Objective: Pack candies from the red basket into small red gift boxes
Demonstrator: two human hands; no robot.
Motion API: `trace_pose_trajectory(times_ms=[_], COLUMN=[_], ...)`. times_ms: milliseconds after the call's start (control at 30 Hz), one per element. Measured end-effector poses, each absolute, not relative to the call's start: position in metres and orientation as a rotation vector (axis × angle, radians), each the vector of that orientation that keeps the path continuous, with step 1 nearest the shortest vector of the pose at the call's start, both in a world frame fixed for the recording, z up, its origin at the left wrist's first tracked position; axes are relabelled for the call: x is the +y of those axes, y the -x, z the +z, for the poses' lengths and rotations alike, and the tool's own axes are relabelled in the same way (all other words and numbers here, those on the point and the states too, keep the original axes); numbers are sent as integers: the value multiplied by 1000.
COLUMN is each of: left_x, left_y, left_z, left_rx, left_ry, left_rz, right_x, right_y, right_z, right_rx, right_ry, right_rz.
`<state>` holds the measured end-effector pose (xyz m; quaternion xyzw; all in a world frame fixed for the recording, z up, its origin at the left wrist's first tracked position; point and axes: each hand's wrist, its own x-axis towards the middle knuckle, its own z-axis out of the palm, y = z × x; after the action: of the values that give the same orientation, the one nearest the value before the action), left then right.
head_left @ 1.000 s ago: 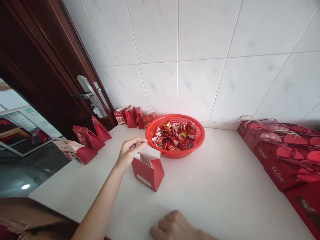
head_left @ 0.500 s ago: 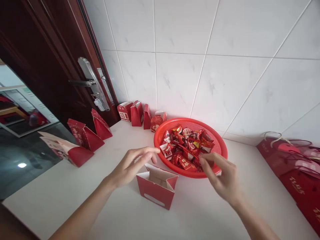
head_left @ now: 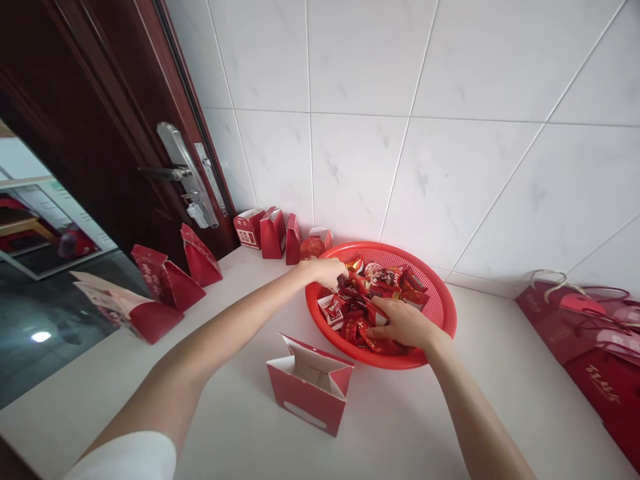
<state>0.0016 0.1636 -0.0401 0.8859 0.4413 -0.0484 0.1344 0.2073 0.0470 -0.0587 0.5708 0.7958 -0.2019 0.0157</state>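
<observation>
A red plastic basket (head_left: pixel 443 300) holds a heap of wrapped candies (head_left: pixel 357 283), mostly red. My left hand (head_left: pixel 327 270) reaches over its left rim, fingers bent together and down at the candies; what the fingertips grip, if anything, is hidden. Inside the basket's front half, my right hand (head_left: pixel 403 323) rests on the candies with thumb and fingers apart. In front of the basket stands an open red paper box (head_left: pixel 307 393), its white inside facing up. Neither hand touches this box.
Small red gift boxes (head_left: pixel 273 233) line the wall, and several folded red boxes (head_left: pixel 165 287) stand at the counter's left edge. Red gift bags (head_left: pixel 575 333) with cord handles lie at the right. A dark wooden door (head_left: pixel 100 100) stands behind on the left.
My left hand has moved from above the paper box forward and right to the candies. My right hand has come left and down onto the candies, its fingers now more spread.
</observation>
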Motion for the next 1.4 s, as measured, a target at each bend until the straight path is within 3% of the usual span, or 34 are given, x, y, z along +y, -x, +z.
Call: trace_pose_trajectory(times_ms=[233, 467, 633, 833, 900, 1133, 1400], left_x=[181, 181, 168, 151, 146, 127, 121], left_y=[-19, -7, 0, -2, -5, -13, -11], left_z=[-59, -57, -58, -54, -53, -57, -61], left_rx=[1248, 1109, 860, 821, 764, 649, 655], left_ry=[-2558, -2418, -1915, -1674, -1696, -1697, -1643], left_rz=[-180, 149, 473, 602, 619, 611, 724], right_x=[48, 51, 52, 54, 55, 55, 52], right_y=[-211, -211, -216, -227, -229, -220, -219], right_z=[-63, -62, -62, -59, -60, -65, -60], right_rx=[2435, 2313, 2340, 2458, 2603, 2940, 2832], right_ry=[-1812, -2109, -2203, -2253, -2308, -2109, -2207], right_rz=[-579, -523, -544, -599, -758, -1852, -2348])
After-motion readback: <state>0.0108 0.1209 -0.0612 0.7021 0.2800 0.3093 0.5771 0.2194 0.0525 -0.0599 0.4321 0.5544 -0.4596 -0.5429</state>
